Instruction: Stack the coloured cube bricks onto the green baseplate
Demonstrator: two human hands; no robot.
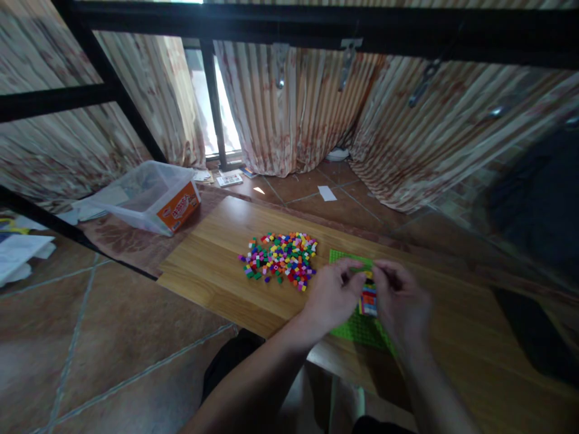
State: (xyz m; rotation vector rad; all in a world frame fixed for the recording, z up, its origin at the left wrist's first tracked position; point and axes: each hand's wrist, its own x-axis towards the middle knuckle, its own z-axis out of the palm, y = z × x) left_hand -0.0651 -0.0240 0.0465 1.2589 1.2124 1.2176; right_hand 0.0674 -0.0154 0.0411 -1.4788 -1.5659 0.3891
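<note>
A green studded baseplate (357,328) lies on a low wooden table (217,271), and a small stack of coloured bricks (368,299) stands on it. My left hand (332,295) and my right hand (400,301) meet just above that stack, fingers pinched together on a small piece I cannot make out. To the left of the plate a heap of small loose coloured bricks (281,258) is spread on the table.
A clear plastic tub (151,196) with an orange label lies tilted on the floor at the back left, with papers (20,253) near it. Black metal bars (289,27) cross overhead. Curtains (298,108) hang behind. A dark shape (538,205) fills the right.
</note>
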